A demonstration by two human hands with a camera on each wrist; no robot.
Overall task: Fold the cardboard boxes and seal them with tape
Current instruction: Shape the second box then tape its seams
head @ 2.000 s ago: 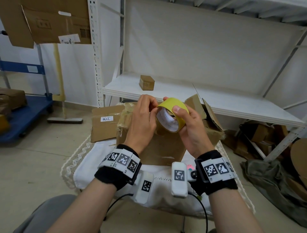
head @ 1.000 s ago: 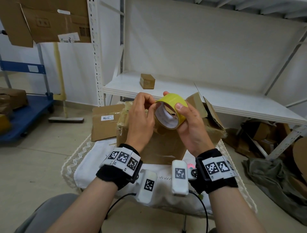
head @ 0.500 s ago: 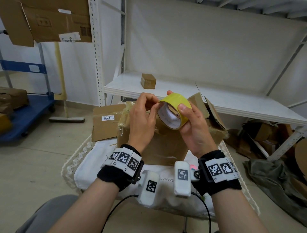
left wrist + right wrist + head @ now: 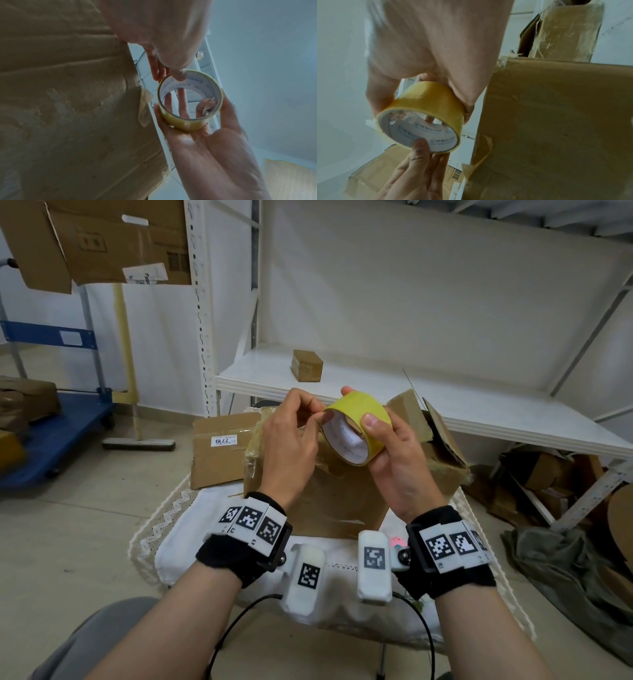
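My right hand grips a yellow tape roll by its outer band, thumb on the near side and fingers behind. Thumb and forefinger of my left hand pinch the roll's left rim. In the left wrist view the left thumb touches the inner core of the tape roll. In the right wrist view the tape roll shows a wrinkled outer layer. Both hands hover above a brown cardboard box with its flaps up at the right, standing on a cloth-covered table.
A flat box with a 7719 label leans behind the table at left. One small box sits on the white shelf. A blue cart stands far left. Cardboard scraps and a grey cloth lie at right.
The roll has stayed in both hands at about the same height. My left fingers have kept working at its rim, and the roll has turned slightly.
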